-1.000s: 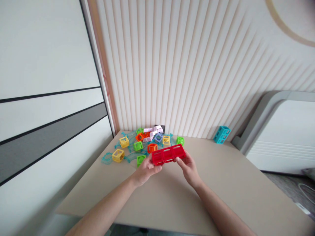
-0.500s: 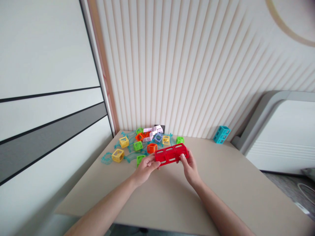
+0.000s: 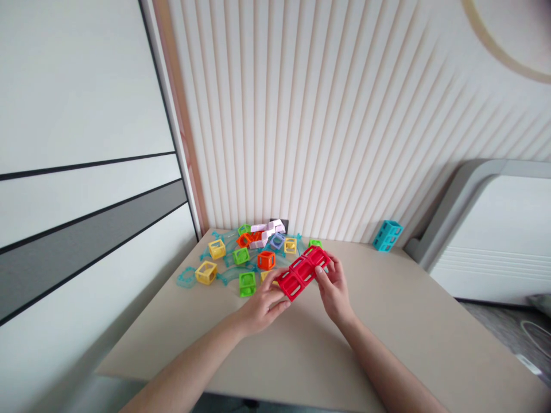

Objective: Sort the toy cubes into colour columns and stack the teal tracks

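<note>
Red block (image 3: 303, 272) tilted below frame centre.
Right hand (image 3: 336, 292) has a pinching grip on it; left hand (image 3: 260, 304) touches its lower end, half-curled, hold unclear: if slack, it might slip.

Left hand (image 3: 259, 310) and right hand (image 3: 334, 293), both bare

Smooth-backed and slim, each has slender fingers (image 3: 274, 295) and a rounded tip to the thumb (image 3: 321, 275). The left forearm (image 3: 189, 361), uncovered too, is broad low in the view and tapers evenly to a narrow wrist (image 3: 236, 325) — a clean, softly rounded outline. The right forearm (image 3: 381, 358) has the same plain, tapering shape — the nails are too small to make out
</note>
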A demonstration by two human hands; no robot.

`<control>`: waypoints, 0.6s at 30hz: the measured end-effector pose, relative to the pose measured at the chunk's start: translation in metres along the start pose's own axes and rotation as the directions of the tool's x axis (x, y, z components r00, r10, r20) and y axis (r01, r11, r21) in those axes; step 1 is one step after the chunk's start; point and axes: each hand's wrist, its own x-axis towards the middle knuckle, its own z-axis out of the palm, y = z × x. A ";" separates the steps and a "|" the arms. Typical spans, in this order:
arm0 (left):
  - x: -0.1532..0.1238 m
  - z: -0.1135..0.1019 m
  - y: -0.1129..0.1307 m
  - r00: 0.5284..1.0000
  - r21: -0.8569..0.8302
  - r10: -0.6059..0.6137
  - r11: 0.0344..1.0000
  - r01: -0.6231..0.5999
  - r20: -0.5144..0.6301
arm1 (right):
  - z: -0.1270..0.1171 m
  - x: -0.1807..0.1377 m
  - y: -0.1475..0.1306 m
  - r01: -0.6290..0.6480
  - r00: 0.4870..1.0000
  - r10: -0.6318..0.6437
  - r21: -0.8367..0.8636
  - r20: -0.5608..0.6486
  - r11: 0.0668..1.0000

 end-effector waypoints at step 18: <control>-0.004 0.005 0.000 0.984 -0.021 0.077 0.997 -0.074 0.162 | -0.067 0.057 -0.011 0.107 0.961 -0.143 -0.161 -0.235 0.981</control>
